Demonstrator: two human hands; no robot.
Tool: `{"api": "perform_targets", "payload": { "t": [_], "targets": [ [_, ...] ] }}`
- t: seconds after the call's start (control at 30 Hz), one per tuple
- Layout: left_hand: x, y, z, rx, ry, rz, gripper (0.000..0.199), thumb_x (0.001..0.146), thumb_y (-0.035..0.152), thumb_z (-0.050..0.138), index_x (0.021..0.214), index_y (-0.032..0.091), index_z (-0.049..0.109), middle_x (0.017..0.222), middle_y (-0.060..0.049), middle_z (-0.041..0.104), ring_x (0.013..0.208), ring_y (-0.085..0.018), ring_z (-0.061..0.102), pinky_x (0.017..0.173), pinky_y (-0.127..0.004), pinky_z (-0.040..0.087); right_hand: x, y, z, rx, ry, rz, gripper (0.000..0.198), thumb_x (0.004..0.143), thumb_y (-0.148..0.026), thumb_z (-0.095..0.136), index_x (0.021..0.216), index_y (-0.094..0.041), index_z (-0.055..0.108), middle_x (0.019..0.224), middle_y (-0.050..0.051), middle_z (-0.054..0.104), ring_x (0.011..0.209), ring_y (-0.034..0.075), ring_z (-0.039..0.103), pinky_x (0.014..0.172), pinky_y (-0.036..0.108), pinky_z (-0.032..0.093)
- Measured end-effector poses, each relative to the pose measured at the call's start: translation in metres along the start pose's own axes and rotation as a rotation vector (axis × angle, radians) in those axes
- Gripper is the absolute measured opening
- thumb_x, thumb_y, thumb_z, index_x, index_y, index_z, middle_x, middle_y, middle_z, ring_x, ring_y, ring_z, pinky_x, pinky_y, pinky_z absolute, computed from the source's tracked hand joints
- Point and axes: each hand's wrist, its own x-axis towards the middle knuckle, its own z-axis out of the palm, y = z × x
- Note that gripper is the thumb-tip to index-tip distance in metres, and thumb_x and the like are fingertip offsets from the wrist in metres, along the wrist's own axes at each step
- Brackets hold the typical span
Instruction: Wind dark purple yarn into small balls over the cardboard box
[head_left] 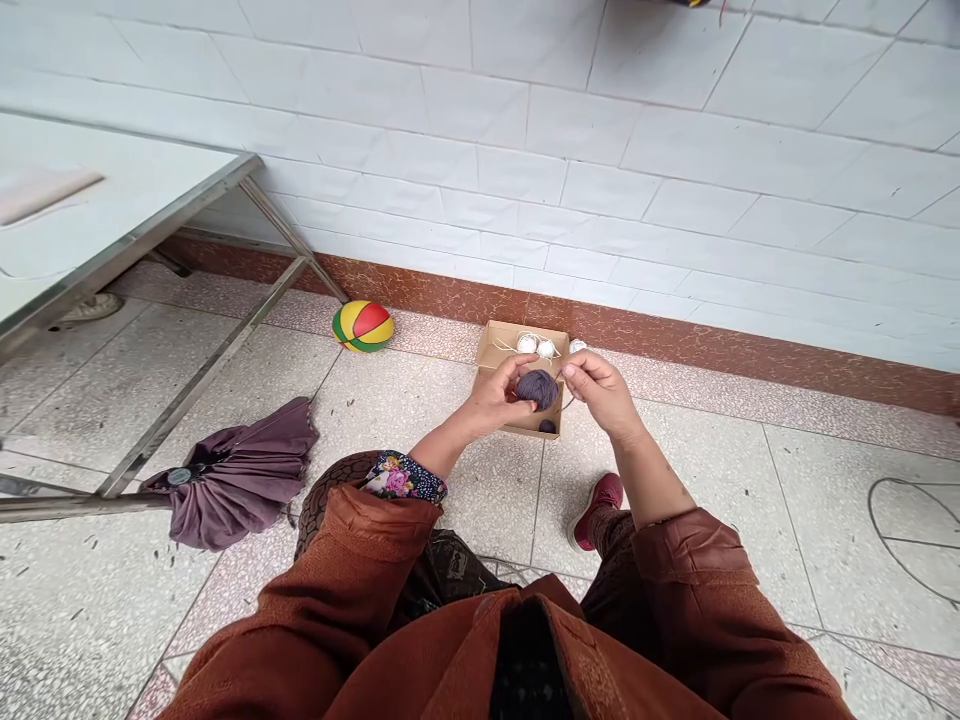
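Observation:
My left hand (495, 400) is closed around a dark purple-grey ball of yarn (538, 390), held above a shallow cardboard box (491, 340). Just right of the ball, my right hand (598, 390) pinches a strand of the same dark yarn, its thumb and fingertips together. Inside the box lie two white yarn balls (536, 345) at the far side, with loose white ends. A smaller dark ball (547, 426) sits in the box's near right corner. Another white ball (577, 346) shows partly beside the box, behind my right hand.
On the left stands a metal-framed table (127, 215) with a pale top. Near its legs are a colourful ball (363, 326) and a folded purple umbrella (240, 470). A tiled wall (517, 130) rises behind the box. A thin wire shape (874, 510) lies on the floor at right.

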Motion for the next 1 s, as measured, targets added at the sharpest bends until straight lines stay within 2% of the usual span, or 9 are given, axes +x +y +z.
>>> {"api": "perform_targets", "payload": {
  "t": [0.07, 0.13, 0.33, 0.43, 0.57, 0.67, 0.73, 0.83, 1.0],
  "targets": [
    [-0.003, 0.004, 0.003, -0.071, -0.118, 0.004, 0.079, 0.076, 0.029, 0.081, 0.149, 0.028, 0.051, 0.115, -0.008, 0.070, 0.103, -0.023, 0.067, 0.091, -0.037, 0.051, 0.003, 0.005, -0.001, -0.043, 0.070, 0.002, 0.043, 0.094, -0.066, 0.066, 0.085, -0.024, 0.066, 0.070, -0.002, 0.053, 0.062, 0.014, 0.045, 0.060, 0.029, 0.041],
    [-0.004, 0.008, 0.006, -0.146, -0.172, 0.026, 0.081, 0.077, 0.034, 0.083, 0.151, 0.028, 0.051, 0.117, -0.009, 0.069, 0.106, -0.025, 0.067, 0.092, -0.038, 0.051, 0.006, 0.012, 0.001, -0.111, 0.084, 0.007, 0.040, 0.094, -0.062, 0.067, 0.083, -0.023, 0.066, 0.073, -0.001, 0.056, 0.066, 0.015, 0.049, 0.065, 0.030, 0.043],
    [-0.004, 0.011, 0.005, -0.372, -0.058, 0.009, 0.065, 0.078, 0.036, 0.080, 0.140, 0.025, 0.063, 0.123, -0.010, 0.068, 0.103, -0.022, 0.065, 0.080, -0.030, 0.051, 0.007, 0.029, 0.012, -0.287, 0.045, 0.059, 0.035, 0.095, -0.053, 0.059, 0.080, -0.022, 0.063, 0.072, 0.001, 0.061, 0.069, 0.018, 0.053, 0.067, 0.030, 0.043],
    [-0.001, 0.004, 0.001, -0.390, 0.033, -0.014, 0.057, 0.076, 0.035, 0.080, 0.130, 0.021, 0.066, 0.128, -0.011, 0.068, 0.104, -0.021, 0.065, 0.077, -0.028, 0.050, 0.006, 0.034, 0.015, -0.364, 0.026, 0.066, 0.032, 0.096, -0.050, 0.058, 0.079, -0.022, 0.061, 0.072, 0.001, 0.060, 0.069, 0.018, 0.053, 0.066, 0.029, 0.042],
    [0.005, -0.006, -0.005, -0.235, 0.187, 0.007, 0.055, 0.075, 0.031, 0.079, 0.126, 0.023, 0.063, 0.121, -0.008, 0.069, 0.104, -0.020, 0.065, 0.083, -0.031, 0.052, 0.003, 0.030, 0.022, -0.367, -0.098, -0.011, 0.032, 0.099, -0.047, 0.056, 0.079, -0.022, 0.061, 0.072, 0.001, 0.060, 0.068, 0.017, 0.053, 0.066, 0.029, 0.042],
    [0.009, -0.009, -0.007, 0.025, 0.291, 0.074, 0.051, 0.075, 0.026, 0.076, 0.124, 0.022, 0.063, 0.121, -0.008, 0.066, 0.105, -0.020, 0.064, 0.091, -0.034, 0.053, -0.003, 0.020, 0.026, -0.291, -0.300, -0.090, 0.031, 0.100, -0.047, 0.058, 0.082, -0.022, 0.065, 0.074, 0.001, 0.062, 0.068, 0.016, 0.054, 0.067, 0.029, 0.043],
    [0.010, -0.009, -0.007, 0.211, 0.326, 0.124, 0.052, 0.073, 0.023, 0.075, 0.124, 0.022, 0.064, 0.125, -0.009, 0.064, 0.109, -0.022, 0.064, 0.092, -0.036, 0.053, -0.007, 0.011, 0.025, -0.218, -0.381, -0.115, 0.030, 0.100, -0.047, 0.061, 0.084, -0.023, 0.067, 0.076, 0.000, 0.063, 0.068, 0.015, 0.055, 0.068, 0.029, 0.043],
    [0.009, -0.007, -0.005, 0.356, 0.246, 0.162, 0.055, 0.073, 0.023, 0.076, 0.127, 0.022, 0.065, 0.125, -0.010, 0.064, 0.114, -0.025, 0.063, 0.093, -0.037, 0.054, -0.008, 0.002, 0.016, -0.104, -0.318, -0.098, 0.032, 0.099, -0.051, 0.065, 0.086, -0.023, 0.070, 0.075, -0.001, 0.062, 0.067, 0.014, 0.053, 0.066, 0.029, 0.044],
    [0.000, -0.004, 0.000, 0.279, 0.006, 0.070, 0.071, 0.079, 0.025, 0.076, 0.146, 0.025, 0.054, 0.131, -0.011, 0.066, 0.104, -0.023, 0.067, 0.087, -0.036, 0.054, 0.000, 0.004, -0.001, -0.036, -0.051, -0.084, 0.040, 0.095, -0.061, 0.068, 0.083, -0.023, 0.069, 0.071, -0.001, 0.057, 0.066, 0.015, 0.051, 0.065, 0.030, 0.044]
  ]
}}
